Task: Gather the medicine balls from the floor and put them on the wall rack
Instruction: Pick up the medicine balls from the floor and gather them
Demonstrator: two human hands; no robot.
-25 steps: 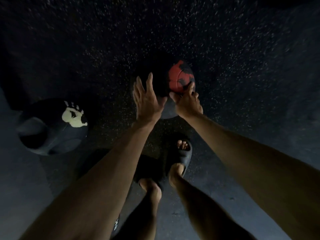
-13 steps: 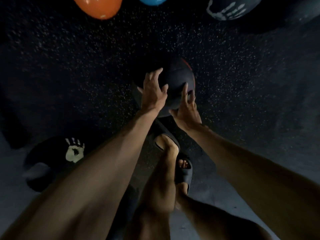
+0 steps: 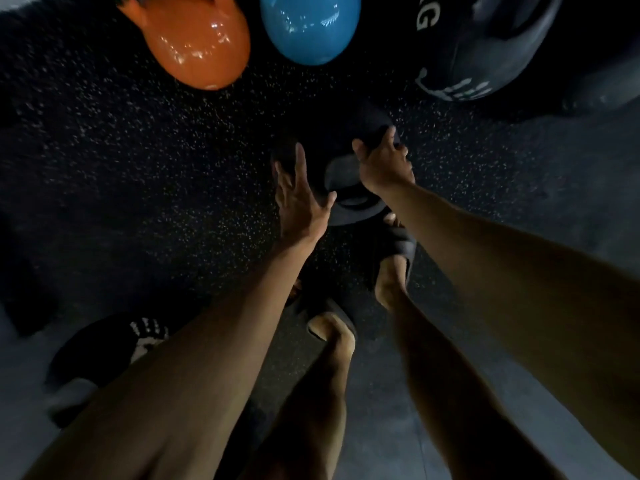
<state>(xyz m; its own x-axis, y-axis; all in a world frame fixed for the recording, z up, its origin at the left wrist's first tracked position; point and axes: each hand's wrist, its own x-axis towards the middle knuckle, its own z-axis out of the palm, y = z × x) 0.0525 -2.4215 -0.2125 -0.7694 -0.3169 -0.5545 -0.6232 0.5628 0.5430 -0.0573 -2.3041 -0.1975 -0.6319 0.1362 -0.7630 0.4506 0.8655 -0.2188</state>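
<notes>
A dark medicine ball [image 3: 341, 174] sits low over the speckled floor between my two hands. My left hand [image 3: 301, 199] lies against its left side with fingers straight and spread. My right hand [image 3: 382, 161] curls over its upper right side, thumb raised. Another black ball with a pale handprint [image 3: 104, 351] lies on the floor at lower left, partly behind my left forearm. An orange ball [image 3: 199, 43], a blue ball [image 3: 310, 26] and a large black ball with a handprint [image 3: 485, 46] show along the top edge.
My two feet in dark slides [image 3: 398, 247] stand right below the held ball. Black speckled rubber flooring [image 3: 138, 161] spreads to the left and right; a paler grey floor [image 3: 398, 427] starts near the bottom.
My view has tilted forward, bringing the orange, blue and large black balls closer. My right hand has slid higher over the ball, whose red patch no longer shows. My feet have stepped forward.
</notes>
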